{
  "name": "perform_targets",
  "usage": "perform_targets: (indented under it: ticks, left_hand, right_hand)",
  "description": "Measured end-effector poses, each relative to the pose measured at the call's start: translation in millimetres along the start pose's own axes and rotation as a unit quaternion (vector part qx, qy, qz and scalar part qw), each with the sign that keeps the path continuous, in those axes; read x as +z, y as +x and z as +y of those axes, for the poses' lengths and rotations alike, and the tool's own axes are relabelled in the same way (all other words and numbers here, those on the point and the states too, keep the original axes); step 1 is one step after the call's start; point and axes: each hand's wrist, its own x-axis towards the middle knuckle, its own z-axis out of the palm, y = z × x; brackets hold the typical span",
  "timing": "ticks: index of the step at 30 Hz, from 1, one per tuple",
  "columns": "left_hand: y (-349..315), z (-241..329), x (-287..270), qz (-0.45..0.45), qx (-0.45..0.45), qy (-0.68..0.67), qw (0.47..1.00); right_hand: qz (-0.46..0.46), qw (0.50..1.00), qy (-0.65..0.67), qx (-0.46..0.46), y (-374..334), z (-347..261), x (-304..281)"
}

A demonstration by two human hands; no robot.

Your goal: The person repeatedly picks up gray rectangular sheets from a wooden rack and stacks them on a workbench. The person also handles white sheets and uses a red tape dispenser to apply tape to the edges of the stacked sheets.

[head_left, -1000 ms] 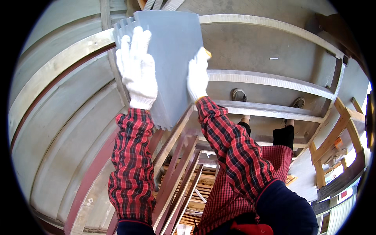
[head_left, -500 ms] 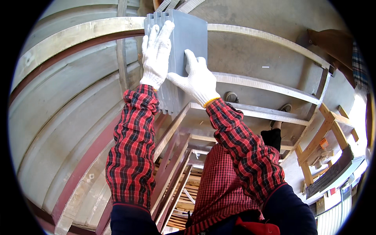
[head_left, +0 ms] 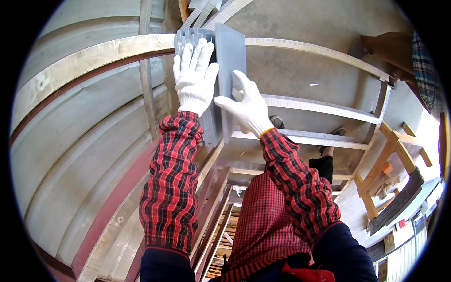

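Several grey flat panels [head_left: 212, 127] stand on edge, packed side by side, across a light-coloured rail. My left hand [head_left: 195, 77], in a white knit glove, lies over their upper edges with its fingers stretched out. The outermost grey panel [head_left: 231, 49] leans away from the others, with a dark gap between at the far end. My right hand [head_left: 249, 103], also gloved, has its thumb over that panel's upper edge and its fingers against the outer face. The fingertips are partly hidden.
A metal frame with crossbars [head_left: 319, 108] spans the right side above a concrete floor. Grey corrugated sheeting [head_left: 80, 117] lies left. Metal strips [head_left: 225, 14] lie beyond the panels. Another person's plaid sleeve [head_left: 425, 70] shows far right, above a wooden stand [head_left: 383, 160].
The outermost panel has come away from the stack and tilted. My right hand has shifted slightly right with it; my left hand has moved right, its fingers spreading over the remaining panels.
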Motion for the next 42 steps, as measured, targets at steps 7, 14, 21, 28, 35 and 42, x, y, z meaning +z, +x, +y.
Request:
perform_targets:
  ticks: [7,14,21,28,35,42]
  left_hand:
    - [1,6,-8,0.009,0.027,0.012,1.0]
    - [27,154,-4,-0.205,-0.403,-0.264,0.852]
    - [-48,183,-19,-0.341,-0.222,-0.33,0.852]
    - [-127,367,-133,-0.33,-0.455,-0.683,0.466]
    - [-138,487,-179,-0.45,-0.39,-0.725,0.346]
    - [-114,618,-137,-0.539,-0.308,-0.716,0.32]
  right_hand:
    - [-0.102,0.956,-0.215,0.17,-12,-4,-60]
    - [0.012,0.977,-0.205,0.063,-23,36,-49]
    - [-0.075,0.94,-0.322,0.082,-162,-12,-135]
    - [0.043,0.943,-0.323,0.066,-379,-55,-269]
    - [0.397,0.829,0.172,0.354,-591,-6,-338]
    - [0.394,0.786,0.407,0.247,-591,16,-392]
